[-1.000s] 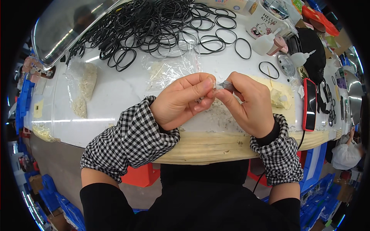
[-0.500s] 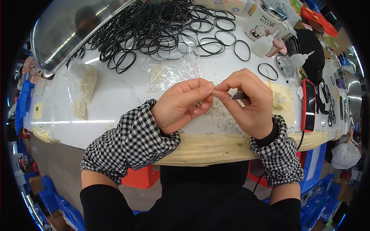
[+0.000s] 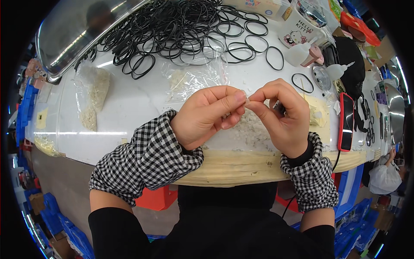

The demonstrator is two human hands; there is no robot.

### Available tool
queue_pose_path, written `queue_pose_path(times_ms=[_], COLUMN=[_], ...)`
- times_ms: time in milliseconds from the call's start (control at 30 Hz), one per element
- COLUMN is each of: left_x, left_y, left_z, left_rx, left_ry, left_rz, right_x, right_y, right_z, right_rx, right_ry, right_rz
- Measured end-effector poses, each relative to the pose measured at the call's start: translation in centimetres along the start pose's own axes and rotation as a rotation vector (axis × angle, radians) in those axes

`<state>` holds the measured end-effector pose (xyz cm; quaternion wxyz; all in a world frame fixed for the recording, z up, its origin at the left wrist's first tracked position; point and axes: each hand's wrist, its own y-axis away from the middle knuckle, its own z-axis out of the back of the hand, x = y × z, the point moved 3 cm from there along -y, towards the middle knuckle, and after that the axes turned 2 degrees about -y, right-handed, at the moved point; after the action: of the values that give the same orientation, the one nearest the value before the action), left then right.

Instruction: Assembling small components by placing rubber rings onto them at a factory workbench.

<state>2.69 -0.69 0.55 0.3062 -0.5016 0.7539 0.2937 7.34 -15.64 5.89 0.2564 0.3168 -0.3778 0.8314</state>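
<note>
My left hand [image 3: 207,114] is closed, thumb and forefinger pinching a tiny pale piece [image 3: 247,101] too small to name. From the other side, the thumb and forefinger of my right hand [image 3: 286,116] pinch at the same piece. A dark metallic object [image 3: 280,108] shows partly inside the curled fingers of my right hand; its kind is hidden. Below both hands, a scatter of small whitish bits [image 3: 254,129] covers the tabletop. Just beyond them lies a clear plastic bag [image 3: 194,82] with similar pale bits inside.
Black rubber-band-like loops [image 3: 172,30] pile up at the back, beside a shiny metal tray [image 3: 77,36]. A knotted bag of pale bits [image 3: 97,93] lies left. To the right are a red-framed phone [image 3: 346,122], squeeze bottles [image 3: 297,54], a white cup [image 3: 297,32] and yellowish paper [image 3: 318,114].
Both hands have shifted slightly to the right, still fingertip to fingertip. The view has also moved a little.
</note>
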Motion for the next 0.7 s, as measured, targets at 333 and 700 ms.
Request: queue_pose_path(times_ms=[333,700], left_x=[-0.15,0.12], left_y=[-0.03,0.00], left_z=[-0.23,0.08], left_rx=[-0.028,0.103], left_ry=[-0.068,0.137], left_rz=[-0.105,-0.011], right_x=[-0.02,0.33], right_y=[0.10,0.07], right_z=[-0.40,-0.70], right_rx=[-0.039,0.025], right_ry=[0.038,0.014], right_rz=[0.015,-0.002])
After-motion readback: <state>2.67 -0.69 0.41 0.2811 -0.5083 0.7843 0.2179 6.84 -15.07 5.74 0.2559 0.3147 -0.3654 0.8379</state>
